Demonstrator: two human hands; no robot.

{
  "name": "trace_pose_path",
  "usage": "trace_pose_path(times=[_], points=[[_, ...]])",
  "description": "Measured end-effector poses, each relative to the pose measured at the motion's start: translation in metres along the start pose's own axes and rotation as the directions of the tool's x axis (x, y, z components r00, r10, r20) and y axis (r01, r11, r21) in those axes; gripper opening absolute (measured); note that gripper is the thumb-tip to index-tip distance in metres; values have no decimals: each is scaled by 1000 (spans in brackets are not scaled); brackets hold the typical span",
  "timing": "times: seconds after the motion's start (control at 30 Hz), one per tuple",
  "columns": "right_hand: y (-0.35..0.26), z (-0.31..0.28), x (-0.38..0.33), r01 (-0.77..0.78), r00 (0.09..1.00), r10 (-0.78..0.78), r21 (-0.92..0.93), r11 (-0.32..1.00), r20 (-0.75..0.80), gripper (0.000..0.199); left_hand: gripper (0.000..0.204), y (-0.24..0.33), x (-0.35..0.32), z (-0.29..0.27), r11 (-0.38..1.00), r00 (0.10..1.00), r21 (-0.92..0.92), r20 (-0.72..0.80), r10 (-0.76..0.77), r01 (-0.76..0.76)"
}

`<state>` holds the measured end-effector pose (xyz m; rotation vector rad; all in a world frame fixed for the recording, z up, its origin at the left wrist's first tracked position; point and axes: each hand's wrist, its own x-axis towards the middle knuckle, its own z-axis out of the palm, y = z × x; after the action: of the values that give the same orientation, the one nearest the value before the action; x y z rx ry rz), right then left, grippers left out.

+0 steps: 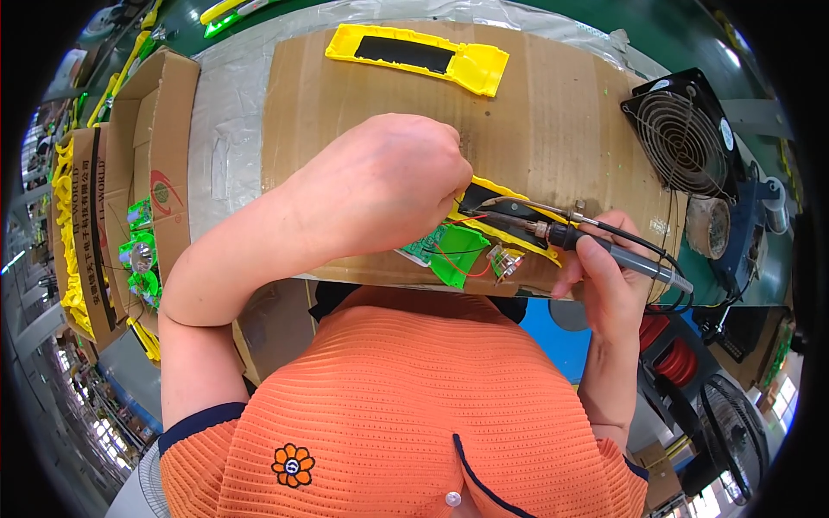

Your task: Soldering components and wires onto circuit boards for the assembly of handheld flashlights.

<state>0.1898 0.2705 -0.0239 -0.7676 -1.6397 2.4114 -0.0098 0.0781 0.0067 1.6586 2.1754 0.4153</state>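
Note:
My right hand (609, 268) grips a soldering iron (635, 262) with a metal feed tube along its top. The iron's tip points left over a yellow plastic housing (540, 249) with a dark inner strip. Curled closed above the housing's left end is my left hand (401, 177); its fingertips are hidden behind its back, so what they hold cannot be made out. Between the hands lies a green circuit board (459, 250), joined by red and black wires. A small clear-and-metal lamp part (505, 262) rests beside it near the cardboard's front edge.
A second yellow housing (414, 59) lies at the far side of the cardboard sheet (553, 112). At right stand a black fan (682, 129) and a solder spool (708, 226). Cardboard boxes (164, 129) at left hold green lamp parts (142, 255) and yellow housings (73, 259).

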Motion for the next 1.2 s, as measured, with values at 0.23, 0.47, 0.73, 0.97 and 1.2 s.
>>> trace_pose_path(times=[0.23, 0.47, 0.73, 0.97, 1.2], points=[[1, -2, -1, 15, 1000, -15, 2, 1000, 8, 14, 7, 0, -1, 0, 1000, 1000, 1, -21, 7, -7], [1, -13, -13, 122, 992, -122, 18, 992, -30, 14, 8, 3, -2, -1, 1000, 1000, -6, -26, 2, -2], [5, -8, -23, 152, 979, -151, -6, 988, -135, 12, 9, 14, -5, -12, 980, 999, 197, 50, -8, -2], [17, -3, -24, 220, 965, -194, 144, 965, -178, 15, 6, 26, -17, -5, 972, 987, 226, -129, 97, -66], [27, 26, -17, 202, 974, -151, 348, 915, -168, 13, 9, 42, -21, 29, 999, 957, 5, -289, 42, -43]])
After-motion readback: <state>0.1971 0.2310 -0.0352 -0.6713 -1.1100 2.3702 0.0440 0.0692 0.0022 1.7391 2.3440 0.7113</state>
